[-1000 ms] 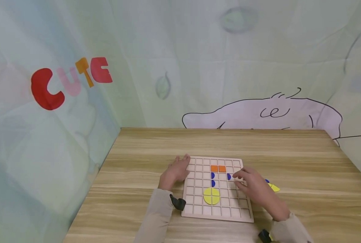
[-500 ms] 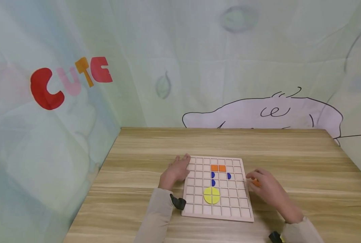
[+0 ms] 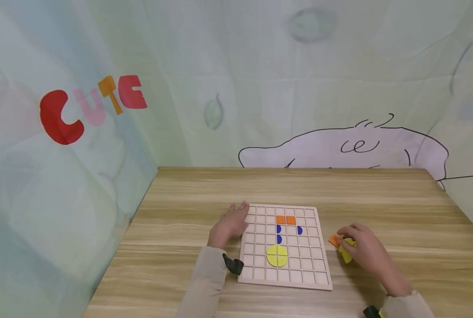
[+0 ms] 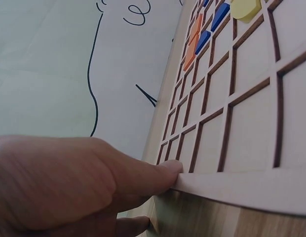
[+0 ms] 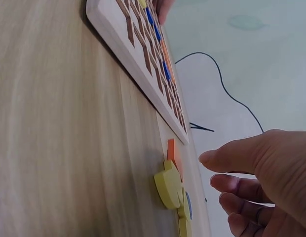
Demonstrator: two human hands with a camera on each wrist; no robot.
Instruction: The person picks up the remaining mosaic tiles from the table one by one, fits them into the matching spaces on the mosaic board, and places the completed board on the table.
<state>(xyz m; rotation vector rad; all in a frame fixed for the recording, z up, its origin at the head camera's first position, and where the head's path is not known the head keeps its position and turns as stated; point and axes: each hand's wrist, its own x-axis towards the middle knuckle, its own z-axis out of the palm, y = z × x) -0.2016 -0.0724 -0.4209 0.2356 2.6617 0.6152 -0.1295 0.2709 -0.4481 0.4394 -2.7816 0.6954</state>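
Observation:
A pale wooden grid board (image 3: 260,276) lies on the table, with two orange squares (image 3: 286,220), several blue half-circles (image 3: 300,230) and a yellow disc of quarter pieces (image 3: 277,256) in its cells. My left hand (image 3: 230,226) rests against the board's left edge, thumb (image 4: 170,170) on the rim, fingers extended. Right of the board, my right hand (image 3: 363,247) hovers at a small heap of loose yellow pieces (image 5: 169,186). An orange piece (image 3: 333,240) and a blue piece (image 5: 188,205) lie there too. Loosely bent, the right fingers show nothing between them; the hand partly hides the heap in the head view.
The wood-grain table (image 3: 196,190) reaches back to a printed curtain (image 3: 181,110) with coloured letters and a cartoon outline. Another curtain wall stands along the table's left side.
My right hand has moved right, from beside the rightmost blue half-circle on the board to the loose pieces, uncovering the orange one. The left hand and the board stay put.

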